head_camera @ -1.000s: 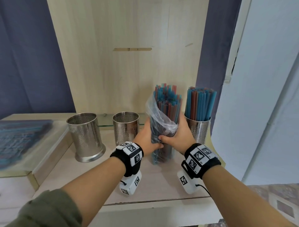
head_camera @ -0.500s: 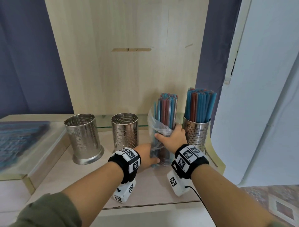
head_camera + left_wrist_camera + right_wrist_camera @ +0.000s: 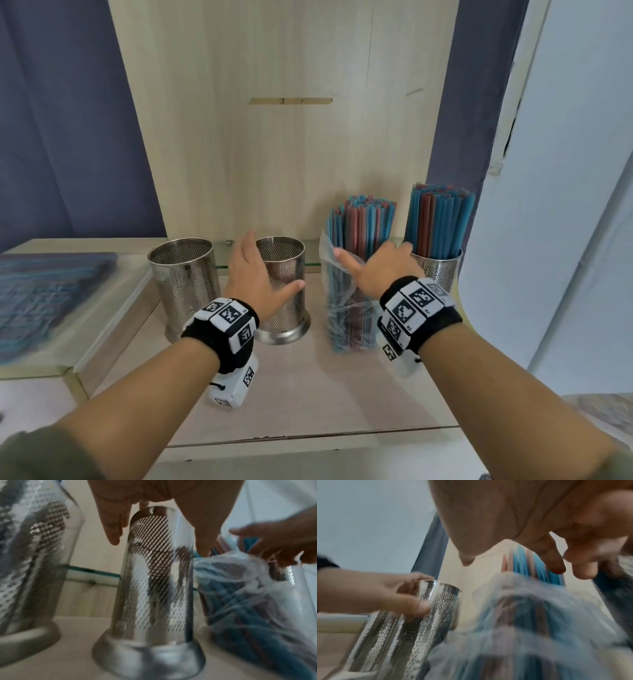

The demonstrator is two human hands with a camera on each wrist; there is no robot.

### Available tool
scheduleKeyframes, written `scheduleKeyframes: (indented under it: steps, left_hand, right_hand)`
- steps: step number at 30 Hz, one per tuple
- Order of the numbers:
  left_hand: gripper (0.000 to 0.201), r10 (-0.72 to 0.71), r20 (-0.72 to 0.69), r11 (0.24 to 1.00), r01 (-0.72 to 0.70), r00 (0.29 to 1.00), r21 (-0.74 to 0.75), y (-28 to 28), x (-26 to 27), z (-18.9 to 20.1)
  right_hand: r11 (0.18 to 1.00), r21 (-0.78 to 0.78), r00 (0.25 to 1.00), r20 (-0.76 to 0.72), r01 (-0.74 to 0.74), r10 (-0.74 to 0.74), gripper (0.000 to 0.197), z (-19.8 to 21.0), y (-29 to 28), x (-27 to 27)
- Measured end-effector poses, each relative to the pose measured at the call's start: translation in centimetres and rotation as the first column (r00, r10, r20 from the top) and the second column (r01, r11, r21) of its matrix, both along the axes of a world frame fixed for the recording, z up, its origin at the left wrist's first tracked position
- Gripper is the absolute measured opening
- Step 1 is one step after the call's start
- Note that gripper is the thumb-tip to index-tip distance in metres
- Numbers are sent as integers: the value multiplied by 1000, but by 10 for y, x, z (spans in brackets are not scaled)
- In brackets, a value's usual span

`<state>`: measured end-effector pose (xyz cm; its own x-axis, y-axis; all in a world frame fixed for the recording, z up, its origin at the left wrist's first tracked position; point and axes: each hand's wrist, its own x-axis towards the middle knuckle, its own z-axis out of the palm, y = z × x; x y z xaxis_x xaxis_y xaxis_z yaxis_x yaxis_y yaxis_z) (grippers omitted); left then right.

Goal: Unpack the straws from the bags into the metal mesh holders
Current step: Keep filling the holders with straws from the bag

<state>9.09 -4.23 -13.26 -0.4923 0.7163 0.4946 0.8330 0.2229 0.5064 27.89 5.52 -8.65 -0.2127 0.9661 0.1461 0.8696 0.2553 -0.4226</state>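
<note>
A clear plastic bag [image 3: 346, 308] of blue and red straws [image 3: 363, 226] stands upright on the shelf between two metal mesh holders. My right hand [image 3: 373, 255] is spread at the bag's top edge, with the thumb touching the plastic and the fingers loose above it [image 3: 513, 565]. My left hand [image 3: 270, 263] reaches around the empty middle holder [image 3: 287, 318], fingers behind its rim and thumb on its front wall [image 3: 423, 605]. In the left wrist view its straight fingers [image 3: 113, 538] flank that holder [image 3: 154, 581]. The right holder [image 3: 442, 274] is full of straws [image 3: 438, 222].
A second empty mesh holder [image 3: 185, 284] stands left of the middle one. A raised board [image 3: 113, 308] at far left carries a blurred blue stack [image 3: 44, 291]. A wooden back panel [image 3: 291, 154] closes the rear, a white wall [image 3: 565, 205] the right. The shelf's front edge [image 3: 308, 435] is near my forearms.
The bag went down from both hands' grip onto the shelf. My left hand let go and moved left to the middle holder. My right hand opened at the bag's top.
</note>
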Motion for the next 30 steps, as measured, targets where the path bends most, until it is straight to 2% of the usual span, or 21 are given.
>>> scheduleKeyframes:
  steps: [2,4,9,15,22,24,27,30]
  left_hand:
    - [133,-34,128,999,33,991,15,1,-4,-10]
    - [136,-52,194,998,43,980,50,1,-7,-17]
    - [134,-60,210,997,49,976,56,5,-16,-22]
    - [129,-80,200,996,69,977,61,8,-22,-27]
    - [128,-152,212,988,140,965,70,2,-28,-28]
    - [128,-156,207,987,146,966,65,1,-29,-27]
    - [128,-157,198,987,151,968,46,1,-28,-27]
    - [127,-176,186,984,174,967,30,4,-24,-28]
  right_hand:
    - [996,80,999,-28,37,-35,104,11,3,-7]
    - [996,85,994,-103,41,-32,90,16,12,-13]
    - [998,7,955,-291,61,-56,77,14,30,-21]
    - [998,11,913,-404,65,-55,32,15,39,-21]
    - [999,22,886,-463,25,-12,37,24,49,-19]
    - [1000,19,871,-492,-13,20,33,26,52,-18]
    - [997,43,809,-583,-63,76,18,31,49,-15]
    - [989,117,729,-670,-88,144,16,38,49,-12]
